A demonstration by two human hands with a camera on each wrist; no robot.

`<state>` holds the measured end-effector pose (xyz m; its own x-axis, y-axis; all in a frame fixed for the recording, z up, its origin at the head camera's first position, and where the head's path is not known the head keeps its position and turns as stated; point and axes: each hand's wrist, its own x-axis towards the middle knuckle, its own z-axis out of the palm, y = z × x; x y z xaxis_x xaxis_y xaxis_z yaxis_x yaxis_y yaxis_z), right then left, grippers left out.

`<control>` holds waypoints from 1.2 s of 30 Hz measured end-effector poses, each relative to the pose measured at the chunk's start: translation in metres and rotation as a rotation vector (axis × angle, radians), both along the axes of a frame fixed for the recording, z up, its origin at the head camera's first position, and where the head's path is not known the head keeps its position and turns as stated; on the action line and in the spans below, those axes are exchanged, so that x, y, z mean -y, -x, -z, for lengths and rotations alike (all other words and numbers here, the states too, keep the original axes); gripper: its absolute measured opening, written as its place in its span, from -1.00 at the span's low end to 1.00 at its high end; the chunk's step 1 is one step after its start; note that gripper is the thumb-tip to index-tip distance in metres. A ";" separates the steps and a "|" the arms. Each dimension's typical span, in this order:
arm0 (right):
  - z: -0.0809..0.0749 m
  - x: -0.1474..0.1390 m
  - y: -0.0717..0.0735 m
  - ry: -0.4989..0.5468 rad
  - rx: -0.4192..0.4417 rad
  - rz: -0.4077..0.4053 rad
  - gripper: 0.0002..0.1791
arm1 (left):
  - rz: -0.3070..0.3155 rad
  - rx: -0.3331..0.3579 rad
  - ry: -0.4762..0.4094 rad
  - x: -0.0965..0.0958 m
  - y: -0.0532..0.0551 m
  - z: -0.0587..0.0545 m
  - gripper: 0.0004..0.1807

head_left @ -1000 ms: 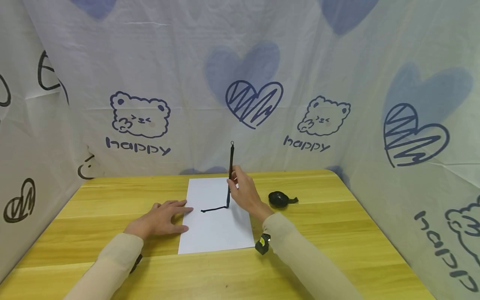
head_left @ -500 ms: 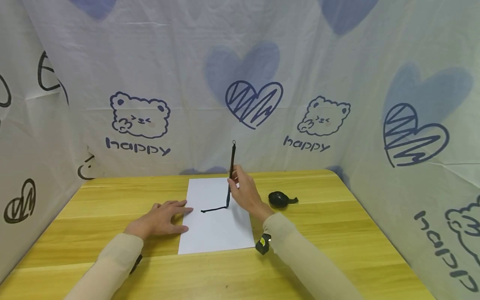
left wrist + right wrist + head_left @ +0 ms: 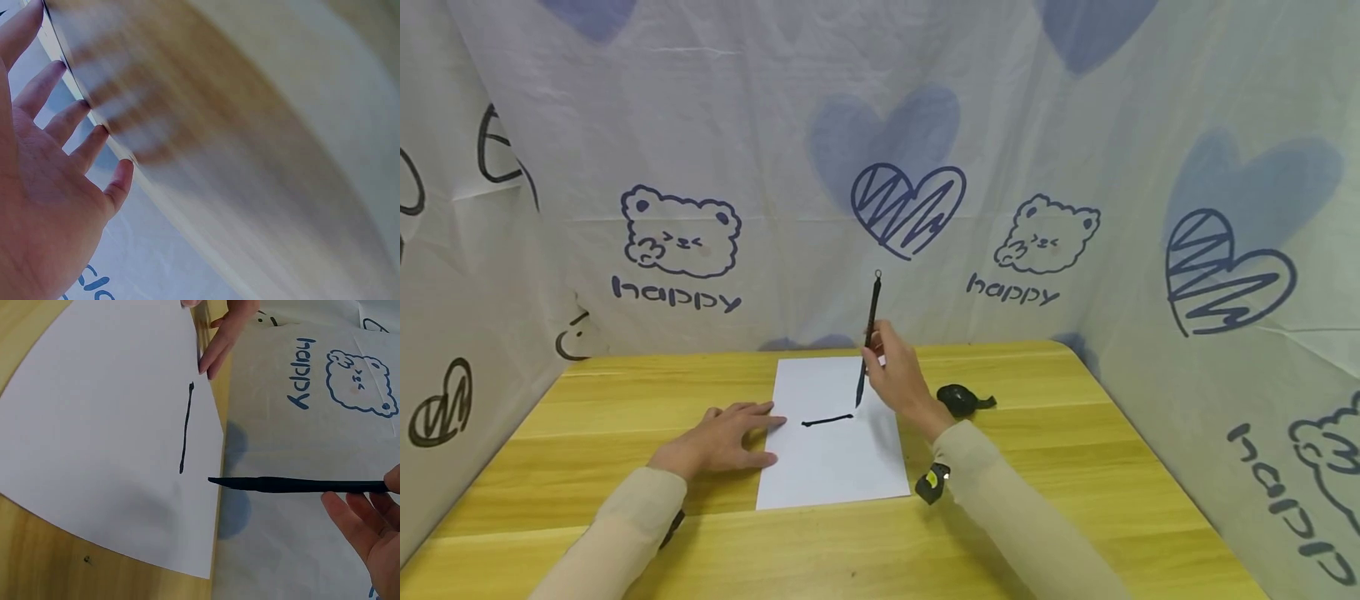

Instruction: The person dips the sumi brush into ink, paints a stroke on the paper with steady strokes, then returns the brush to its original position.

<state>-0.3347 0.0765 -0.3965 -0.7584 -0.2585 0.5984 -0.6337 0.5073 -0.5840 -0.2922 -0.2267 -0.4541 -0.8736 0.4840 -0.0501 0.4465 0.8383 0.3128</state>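
Note:
My right hand [image 3: 898, 375] pinches a dark ink brush [image 3: 870, 329], held near upright with its loop end on top. Its pointed tip hangs just beyond the right end of a black stroke [image 3: 827, 420] on the white paper [image 3: 827, 475]. In the right wrist view the brush [image 3: 281, 485] is apart from the stroke [image 3: 185, 431]. My left hand [image 3: 726, 437] lies with spread, straight fingers on the paper's left edge. Palm and fingers of the left hand [image 3: 56, 156] show in the left wrist view, fingertips on the surface.
A black rounded object [image 3: 958, 400] with a short tail lies on the yellow wooden table [image 3: 1045, 475], right of the paper and partly behind my right wrist. A printed cloth [image 3: 790, 167] hangs behind and at both sides of the table.
The brush has come up off the paper from the stroke's right end, tilting further right at the top. My right hand has moved slightly up and right; the left hand has stayed put.

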 end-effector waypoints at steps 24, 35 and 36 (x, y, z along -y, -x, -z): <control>-0.039 -0.079 -0.018 0.136 0.151 -0.130 -0.74 | -0.018 0.004 -0.006 0.001 0.001 0.004 -0.23; -0.031 -0.125 -0.022 0.214 0.141 -0.134 -0.76 | -0.006 -0.007 0.005 0.002 0.001 0.002 -0.23; -0.030 -0.128 -0.022 0.229 0.134 -0.142 -0.76 | -0.005 -0.010 0.008 0.002 0.001 0.002 -0.23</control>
